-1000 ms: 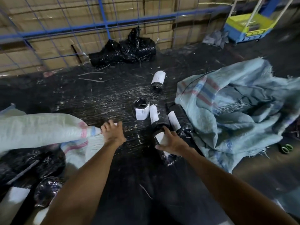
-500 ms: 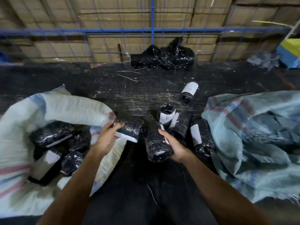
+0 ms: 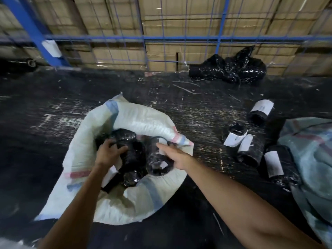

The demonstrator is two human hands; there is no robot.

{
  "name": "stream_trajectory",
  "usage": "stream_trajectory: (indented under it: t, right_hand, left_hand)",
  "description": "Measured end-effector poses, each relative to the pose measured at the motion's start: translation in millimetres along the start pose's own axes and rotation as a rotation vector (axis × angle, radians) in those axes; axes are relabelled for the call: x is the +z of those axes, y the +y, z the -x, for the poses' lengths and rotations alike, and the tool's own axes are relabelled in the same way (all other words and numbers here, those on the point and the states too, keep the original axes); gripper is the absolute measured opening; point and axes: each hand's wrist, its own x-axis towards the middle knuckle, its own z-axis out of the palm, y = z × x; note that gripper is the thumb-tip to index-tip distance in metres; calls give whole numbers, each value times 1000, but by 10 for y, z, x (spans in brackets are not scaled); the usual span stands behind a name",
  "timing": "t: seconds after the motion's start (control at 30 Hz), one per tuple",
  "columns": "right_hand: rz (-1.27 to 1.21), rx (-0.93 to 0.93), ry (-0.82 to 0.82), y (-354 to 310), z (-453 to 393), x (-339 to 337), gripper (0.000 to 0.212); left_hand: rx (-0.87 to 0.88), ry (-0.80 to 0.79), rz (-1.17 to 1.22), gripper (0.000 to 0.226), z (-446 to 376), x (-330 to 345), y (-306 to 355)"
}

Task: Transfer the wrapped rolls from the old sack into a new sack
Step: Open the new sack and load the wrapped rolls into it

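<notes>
A white woven sack lies open on the dark floor with several black-wrapped rolls inside. My left hand is inside its mouth, curled around one black roll. My right hand reaches in beside it, resting on another black roll with a white label; whether its fingers grip the roll is unclear. To the right, several more wrapped rolls with white labels lie on the floor next to the faded blue-green old sack.
A crumpled black plastic bundle lies against the blue wire fence, with stacked cardboard boxes behind it. One roll lies apart, further back. Thin scraps litter the floor.
Both hands carried a black roll each leftwards from the pile into the white sack's mouth. The view swung left, so the old sack is now at the right edge.
</notes>
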Motion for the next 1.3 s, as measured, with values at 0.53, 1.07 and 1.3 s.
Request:
stream_trajectory:
  t: [0.53, 1.07, 1.3]
  right_hand:
    - [1366, -16, 204, 356, 92, -466, 48]
    - [633, -134, 1280, 693, 1393, -2752, 31]
    - [628, 89, 1004, 971, 1482, -3527, 85]
  left_hand:
    - [757, 21, -829, 34, -114, 899, 187]
    - [651, -536, -214, 5, 799, 2609, 1914]
    - [551, -778, -369, 83, 1025, 3935, 2280]
